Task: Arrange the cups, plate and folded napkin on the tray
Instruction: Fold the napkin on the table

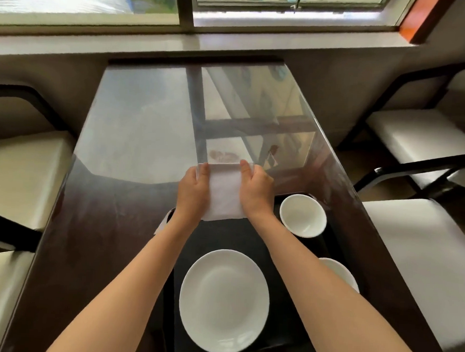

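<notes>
A white napkin lies stretched over the far edge of the black tray. My left hand grips its left side and my right hand grips its right side, fingers curled over the far corners. A white plate sits on the tray's near middle. One white cup stands upright at the tray's far right corner. A second white cup is at the right edge, mostly hidden by my right forearm. Another white paper piece pokes out under my left wrist.
The tray rests on a glossy dark table that runs to a windowsill. Cream-cushioned chairs with black frames stand on the left and right sides.
</notes>
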`<move>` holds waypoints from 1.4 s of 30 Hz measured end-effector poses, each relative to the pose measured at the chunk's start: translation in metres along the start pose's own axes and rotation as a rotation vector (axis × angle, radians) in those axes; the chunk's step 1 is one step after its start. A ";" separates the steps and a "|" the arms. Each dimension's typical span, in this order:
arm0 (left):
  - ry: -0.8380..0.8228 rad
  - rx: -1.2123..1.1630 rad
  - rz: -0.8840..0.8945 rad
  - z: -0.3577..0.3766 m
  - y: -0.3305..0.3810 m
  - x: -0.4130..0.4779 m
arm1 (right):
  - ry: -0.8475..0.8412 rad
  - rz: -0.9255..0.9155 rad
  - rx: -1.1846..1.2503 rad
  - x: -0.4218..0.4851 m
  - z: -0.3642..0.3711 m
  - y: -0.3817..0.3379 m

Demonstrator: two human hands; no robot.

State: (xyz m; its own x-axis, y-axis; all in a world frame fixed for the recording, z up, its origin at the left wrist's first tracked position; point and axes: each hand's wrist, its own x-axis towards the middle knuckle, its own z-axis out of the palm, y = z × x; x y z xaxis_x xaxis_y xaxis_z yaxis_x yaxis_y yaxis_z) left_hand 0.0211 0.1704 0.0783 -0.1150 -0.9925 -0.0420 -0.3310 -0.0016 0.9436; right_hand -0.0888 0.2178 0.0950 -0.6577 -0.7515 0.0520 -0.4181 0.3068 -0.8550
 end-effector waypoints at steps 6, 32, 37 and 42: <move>0.038 0.194 -0.012 0.000 -0.040 -0.016 | -0.090 0.106 -0.089 -0.020 0.025 0.033; -0.206 0.435 -0.095 -0.010 -0.096 -0.047 | -0.307 0.055 -0.447 -0.048 0.045 0.086; -0.194 0.450 -0.146 -0.013 -0.090 -0.052 | -0.374 0.037 -0.459 -0.051 0.037 0.082; -0.192 0.504 -0.174 -0.026 -0.089 -0.076 | -0.433 0.034 -0.479 -0.063 0.016 0.076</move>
State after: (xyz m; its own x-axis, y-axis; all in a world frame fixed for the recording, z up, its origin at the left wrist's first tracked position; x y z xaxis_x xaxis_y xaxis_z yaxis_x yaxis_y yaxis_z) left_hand 0.0840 0.2429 0.0057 -0.1710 -0.9427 -0.2866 -0.7615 -0.0581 0.6456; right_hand -0.0688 0.2791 0.0186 -0.4051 -0.8735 -0.2700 -0.7003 0.4863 -0.5226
